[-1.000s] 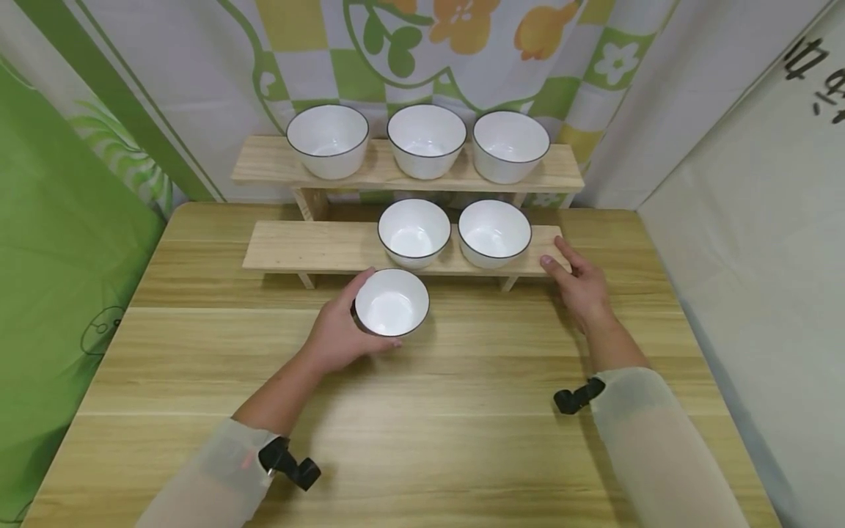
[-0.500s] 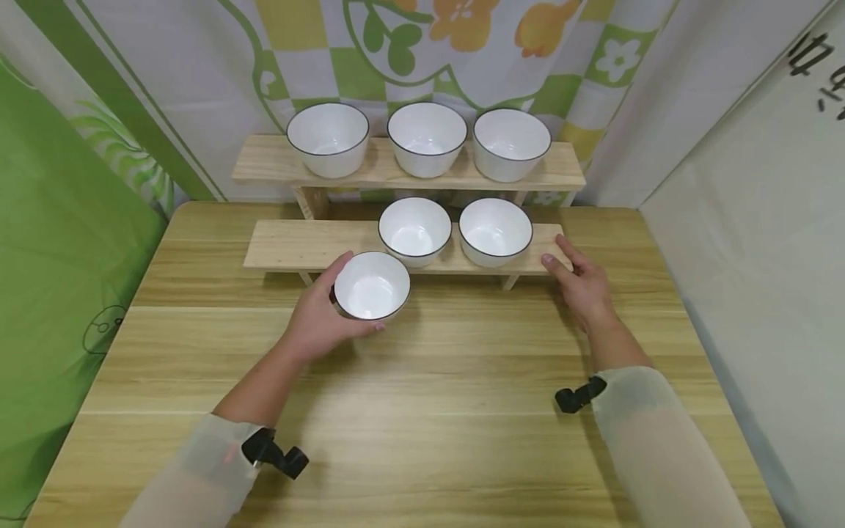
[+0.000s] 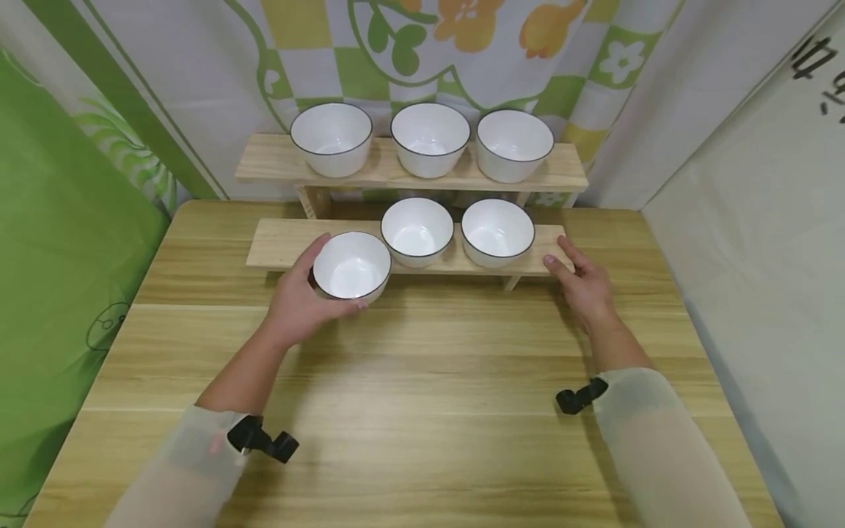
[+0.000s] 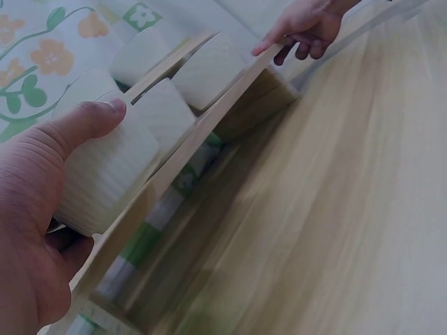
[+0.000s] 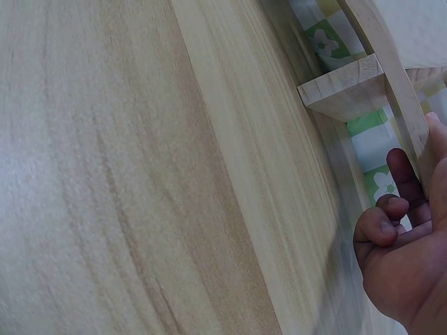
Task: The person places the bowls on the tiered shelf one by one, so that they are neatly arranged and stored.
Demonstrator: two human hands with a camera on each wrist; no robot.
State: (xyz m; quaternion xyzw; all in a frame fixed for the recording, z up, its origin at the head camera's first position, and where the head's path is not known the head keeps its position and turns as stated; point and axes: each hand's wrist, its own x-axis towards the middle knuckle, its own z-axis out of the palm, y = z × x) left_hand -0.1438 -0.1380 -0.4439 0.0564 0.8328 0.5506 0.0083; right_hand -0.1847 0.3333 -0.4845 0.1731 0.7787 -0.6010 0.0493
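Observation:
In the head view my left hand (image 3: 300, 304) grips a white bowl (image 3: 353, 268) with a dark rim, thumb at the front and fingers round its left side. That bowl overlaps the front edge of the lower wooden shelf (image 3: 284, 242); whether it touches the board I cannot tell. Just right of it, a second bowl (image 3: 417, 233) and a third bowl (image 3: 498, 233) stand upright on the same shelf. My right hand (image 3: 584, 293) holds the shelf's right end; in the right wrist view, some fingers (image 5: 380, 223) curl below the board.
Behind and higher, the upper wooden shelf (image 3: 379, 172) carries three more white bowls, one of them the left bowl (image 3: 331, 141). Both shelves stand at the back of a wooden table (image 3: 429, 411). A patterned curtain (image 3: 370, 66) hangs behind, and a green cloth (image 3: 59, 257) at the left.
My left hand has carried its bowl leftward and away from me, from in front of the lower shelf to over its front edge. The right hand stays at the shelf's end.

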